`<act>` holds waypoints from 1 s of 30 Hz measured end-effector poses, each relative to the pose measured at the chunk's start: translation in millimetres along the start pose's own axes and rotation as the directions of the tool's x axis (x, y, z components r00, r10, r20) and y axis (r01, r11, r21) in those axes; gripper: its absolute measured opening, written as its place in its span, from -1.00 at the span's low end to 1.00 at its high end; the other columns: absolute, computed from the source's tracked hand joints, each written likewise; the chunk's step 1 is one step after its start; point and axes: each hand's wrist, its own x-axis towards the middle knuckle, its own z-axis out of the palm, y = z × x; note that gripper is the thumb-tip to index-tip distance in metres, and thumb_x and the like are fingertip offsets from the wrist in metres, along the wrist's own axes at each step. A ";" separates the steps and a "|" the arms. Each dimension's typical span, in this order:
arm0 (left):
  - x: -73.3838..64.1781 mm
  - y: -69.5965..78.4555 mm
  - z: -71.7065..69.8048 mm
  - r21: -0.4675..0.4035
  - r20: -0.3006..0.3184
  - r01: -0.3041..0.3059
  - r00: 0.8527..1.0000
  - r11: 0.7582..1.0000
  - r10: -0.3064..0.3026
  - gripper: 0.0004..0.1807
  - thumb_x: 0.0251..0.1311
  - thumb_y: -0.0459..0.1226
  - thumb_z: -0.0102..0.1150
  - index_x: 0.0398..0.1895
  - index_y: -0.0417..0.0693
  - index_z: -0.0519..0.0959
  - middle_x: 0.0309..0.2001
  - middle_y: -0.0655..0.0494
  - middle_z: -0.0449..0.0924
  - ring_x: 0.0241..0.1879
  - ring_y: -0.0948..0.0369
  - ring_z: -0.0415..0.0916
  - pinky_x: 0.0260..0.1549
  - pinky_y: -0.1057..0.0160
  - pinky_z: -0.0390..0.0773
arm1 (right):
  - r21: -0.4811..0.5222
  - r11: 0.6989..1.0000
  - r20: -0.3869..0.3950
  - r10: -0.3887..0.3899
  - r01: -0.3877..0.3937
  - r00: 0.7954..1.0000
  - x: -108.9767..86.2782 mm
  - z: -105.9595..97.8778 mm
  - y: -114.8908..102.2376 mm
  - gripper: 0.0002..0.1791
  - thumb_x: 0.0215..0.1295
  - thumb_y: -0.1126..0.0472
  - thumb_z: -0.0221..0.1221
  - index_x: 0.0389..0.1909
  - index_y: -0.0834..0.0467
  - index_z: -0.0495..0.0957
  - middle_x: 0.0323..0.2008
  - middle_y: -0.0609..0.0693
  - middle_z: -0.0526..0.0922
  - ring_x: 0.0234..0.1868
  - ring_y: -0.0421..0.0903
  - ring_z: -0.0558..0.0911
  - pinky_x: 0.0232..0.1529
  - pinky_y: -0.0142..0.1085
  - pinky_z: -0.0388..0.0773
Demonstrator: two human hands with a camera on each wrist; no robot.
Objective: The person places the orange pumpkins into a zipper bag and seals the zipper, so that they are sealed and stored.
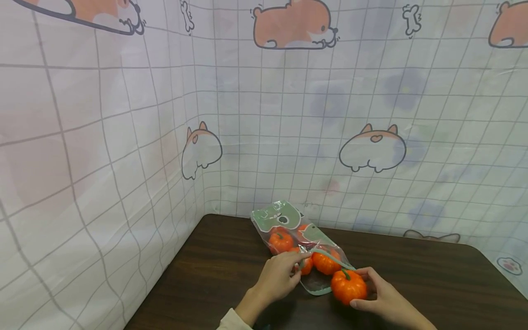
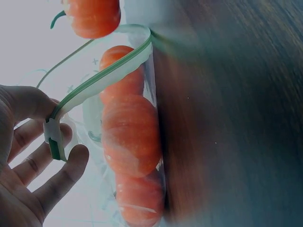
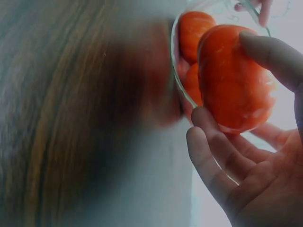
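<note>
A clear zip bag [image 1: 274, 216] with a green printed back lies on the table, its mouth toward me and spread apart. Inside it sit several small orange pumpkins [image 1: 281, 241]. My left hand [image 1: 279, 274] pinches the bag's green zip edge [image 2: 102, 75] near the slider, between thumb and fingers. In my right hand [image 1: 383, 293] is another orange pumpkin [image 1: 349, 287] with a green stem, held between thumb and fingers just outside the bag's mouth. The right wrist view shows this pumpkin [image 3: 234, 78] in front of the opening, with bagged ones behind it.
The dark wooden table [image 1: 206, 270] reaches back to a white grid-patterned cloth [image 1: 280, 114] with cartoon dogs. That cloth also closes off the left side. The table's left edge runs beside the left cloth.
</note>
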 end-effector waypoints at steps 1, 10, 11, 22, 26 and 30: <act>-0.1 0.1 0.1 0.001 0.000 0.002 1.000 1.000 -0.002 -0.45 0.15 -0.36 0.36 0.25 0.16 0.64 -0.18 0.30 0.70 -0.37 0.45 0.45 -0.40 0.49 0.42 | -0.013 1.000 -0.006 0.005 -0.005 1.000 1.1 1.6 0.1 -0.27 0.29 0.06 0.37 0.35 0.23 0.27 0.22 0.28 0.52 -0.02 -0.32 0.62 -0.16 -0.36 0.62; -0.5 1.8 1.3 0.012 -0.004 0.003 1.000 1.000 -0.003 -0.46 0.15 -0.36 0.35 0.24 0.18 0.64 0.02 0.27 0.73 -0.31 0.40 0.47 -0.37 0.48 0.44 | -0.080 0.994 -0.068 0.065 -0.071 0.996 9.0 13.9 -3.2 -0.25 0.23 -0.02 0.41 0.28 0.23 0.29 0.06 0.18 0.67 -0.07 -0.16 0.68 -0.19 -0.37 0.59; -0.3 2.2 1.1 0.013 -0.008 0.000 1.000 1.000 0.000 -0.45 0.14 -0.36 0.35 0.24 0.17 0.64 0.03 0.27 0.73 -0.30 0.40 0.48 -0.37 0.48 0.45 | -0.076 0.994 -0.076 0.074 -0.080 0.994 9.8 15.1 -4.4 -0.25 0.22 -0.02 0.41 0.27 0.23 0.30 0.06 0.18 0.67 -0.07 -0.16 0.68 -0.19 -0.37 0.59; 0.2 3.8 0.7 0.029 -0.022 -0.025 0.999 0.999 0.026 -0.48 0.12 -0.35 0.35 0.21 0.15 0.66 0.04 0.28 0.73 -0.28 0.40 0.49 -0.37 0.52 0.42 | -0.181 0.974 -0.176 0.107 -0.139 0.978 17.8 24.5 -15.5 -0.23 0.09 -0.07 0.49 0.17 0.22 0.36 0.00 0.08 0.66 -0.14 -0.14 0.61 -0.19 -0.27 0.54; 0.1 3.7 0.2 0.022 -0.015 -0.024 1.000 0.999 0.024 -0.49 0.14 -0.35 0.35 0.20 0.15 0.67 0.05 0.28 0.73 -0.30 0.40 0.46 -0.39 0.52 0.40 | -0.249 0.957 -0.214 0.099 -0.152 0.972 22.9 25.9 -16.1 -0.23 0.03 -0.13 0.52 0.14 0.18 0.41 -0.02 0.05 0.67 -0.15 -0.13 0.62 -0.21 -0.20 0.55; 0.4 3.7 -0.2 0.018 -0.014 -0.030 0.999 0.999 0.030 -0.50 0.13 -0.36 0.35 0.19 0.14 0.67 0.02 0.29 0.73 -0.35 0.42 0.41 -0.43 0.53 0.34 | -0.324 0.930 -0.256 0.088 -0.172 0.963 25.6 26.6 -18.6 -0.21 0.00 -0.18 0.51 0.14 0.18 0.48 0.02 0.11 0.64 -0.10 -0.04 0.64 -0.17 -0.05 0.59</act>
